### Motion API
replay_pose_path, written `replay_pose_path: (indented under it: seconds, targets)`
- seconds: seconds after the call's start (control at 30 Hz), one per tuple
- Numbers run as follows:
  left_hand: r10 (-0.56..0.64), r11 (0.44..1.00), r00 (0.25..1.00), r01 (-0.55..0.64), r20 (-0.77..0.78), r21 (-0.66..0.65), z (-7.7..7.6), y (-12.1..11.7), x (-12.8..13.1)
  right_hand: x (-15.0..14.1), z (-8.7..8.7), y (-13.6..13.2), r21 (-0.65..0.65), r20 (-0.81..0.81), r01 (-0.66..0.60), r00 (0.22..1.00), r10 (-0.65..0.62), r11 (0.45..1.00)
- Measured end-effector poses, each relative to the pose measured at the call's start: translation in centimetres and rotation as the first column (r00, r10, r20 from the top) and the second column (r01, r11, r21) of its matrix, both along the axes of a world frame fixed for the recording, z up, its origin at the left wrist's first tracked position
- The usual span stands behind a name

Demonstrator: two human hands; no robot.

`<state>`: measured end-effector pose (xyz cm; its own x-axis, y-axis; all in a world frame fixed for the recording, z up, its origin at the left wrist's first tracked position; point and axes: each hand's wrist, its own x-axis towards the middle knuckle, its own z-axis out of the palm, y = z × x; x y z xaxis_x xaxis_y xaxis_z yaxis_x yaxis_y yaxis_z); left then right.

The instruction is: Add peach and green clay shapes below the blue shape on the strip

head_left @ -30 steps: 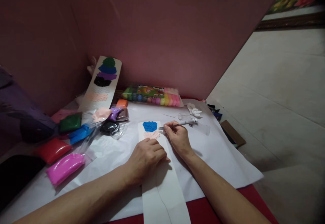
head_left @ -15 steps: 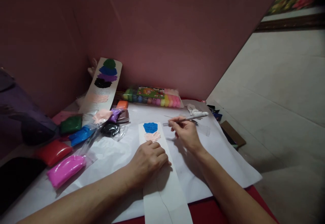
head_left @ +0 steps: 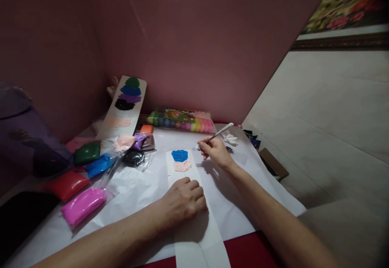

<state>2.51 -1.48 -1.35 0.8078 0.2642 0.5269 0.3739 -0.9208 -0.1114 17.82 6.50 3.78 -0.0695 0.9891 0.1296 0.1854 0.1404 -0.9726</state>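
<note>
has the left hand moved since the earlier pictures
Yes, the left hand has moved toward the camera, away from the peach patch on the white strip; bare strip now shows between them.

My left hand (head_left: pixel 187 198) lies on a long, flat white card (head_left: pixel 207 241). My right hand (head_left: pixel 215 152) holds a thin, silver metal fork (head_left: pixel 218 134).

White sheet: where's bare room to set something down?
Between the long card and right forearm; also a strip between the card's far end and the multicoloured pack. Crowded: left side, with pink, red and green packets.
</note>
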Motion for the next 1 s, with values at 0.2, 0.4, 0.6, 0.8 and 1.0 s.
replay_pose_path:
  seconds: [0.2,0.4,0.6,0.8,1.0]
  targets:
    - [0.010,1.000,1.000,-0.010,0.000,0.019,-0.6,0.1,0.0,-1.6,-3.9,-1.6,0.151,0.021,-0.012,1.000,0.009,0.988]
    - [0.004,1.000,1.000,-0.004,0.008,0.010,-0.9,0.4,0.0,-1.7,-4.4,-3.1,0.195,0.179,-0.023,0.984,-0.012,0.981]
    - [-0.015,1.000,0.999,0.015,0.034,-0.002,-0.7,0.5,0.0,-1.5,-4.4,-2.8,0.208,0.244,0.070,0.962,-0.121,0.976]
    - [-0.007,1.000,0.999,0.007,0.033,0.005,-0.7,0.4,0.0,-1.4,-4.5,-3.0,0.216,0.255,-0.003,0.965,-0.054,0.976]
    - [-0.012,1.000,0.998,0.012,0.056,0.001,-0.8,0.5,0.1,-1.6,-4.4,-3.1,0.205,0.250,-0.009,0.967,-0.044,0.979]
